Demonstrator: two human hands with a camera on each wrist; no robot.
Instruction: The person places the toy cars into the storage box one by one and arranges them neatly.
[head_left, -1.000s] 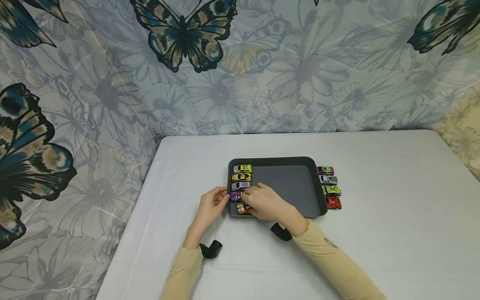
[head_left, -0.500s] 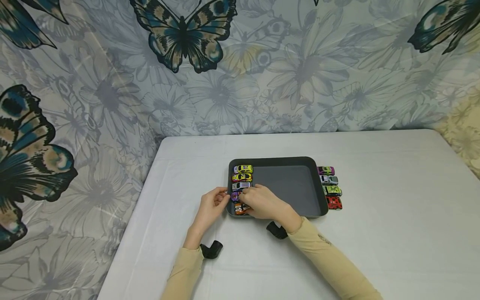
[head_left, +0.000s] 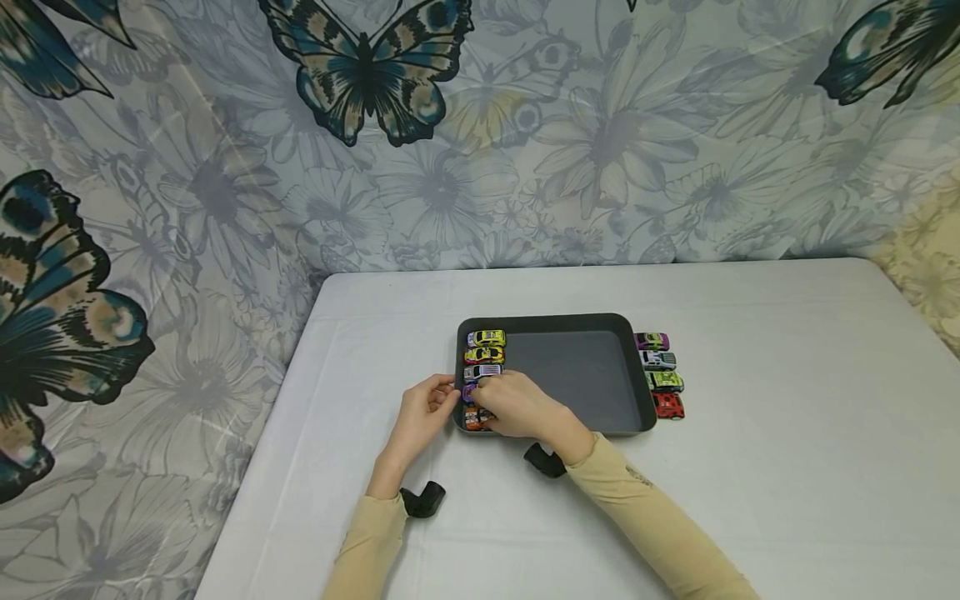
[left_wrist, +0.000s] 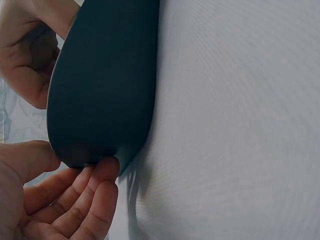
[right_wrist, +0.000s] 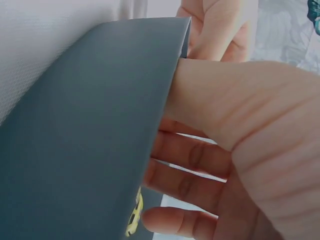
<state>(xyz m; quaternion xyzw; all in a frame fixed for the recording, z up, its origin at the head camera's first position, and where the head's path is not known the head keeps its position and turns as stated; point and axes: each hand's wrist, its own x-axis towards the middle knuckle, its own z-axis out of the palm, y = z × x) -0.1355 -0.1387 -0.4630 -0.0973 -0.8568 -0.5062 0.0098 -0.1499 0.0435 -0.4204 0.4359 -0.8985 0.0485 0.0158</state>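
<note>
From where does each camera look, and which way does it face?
Head: on the head, looking forward and down at the dark grey rectangular tray and small multicoloured toy cars; left hand, right hand and beige sleeves show.
Left wrist: on that wrist, facing the tray's outer wall; left hand and part of the right show.
Right wrist: on that wrist, facing the tray's outer wall; right hand and part of the left show.
Both wrist views share the tray and hands.
</note>
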